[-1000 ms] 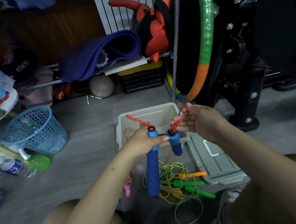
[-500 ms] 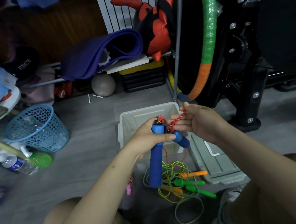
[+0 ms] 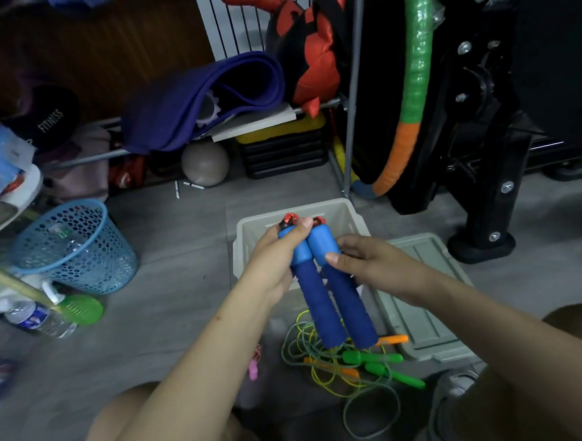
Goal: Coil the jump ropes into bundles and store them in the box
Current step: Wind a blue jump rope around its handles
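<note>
Above the open box (image 3: 249, 236), two blue rope handles (image 3: 332, 299) lie side by side; the left hand (image 3: 275, 258) grips their upper ends, the right hand (image 3: 370, 259) pinches the right one.

Box (image 3: 249, 236) mouth is being partly covered from above by both hands and the blue handles (image 3: 327, 286); its far rim is being left exposed. Lid (image 3: 420, 301) is lying just right of the box, blocking that side. Tangled ropes (image 3: 352, 359) are cluttering the floor near the knees. Blue basket (image 3: 76, 247) is sitting well left; bare floor (image 3: 183, 261) between is being left passable, probably.
</note>
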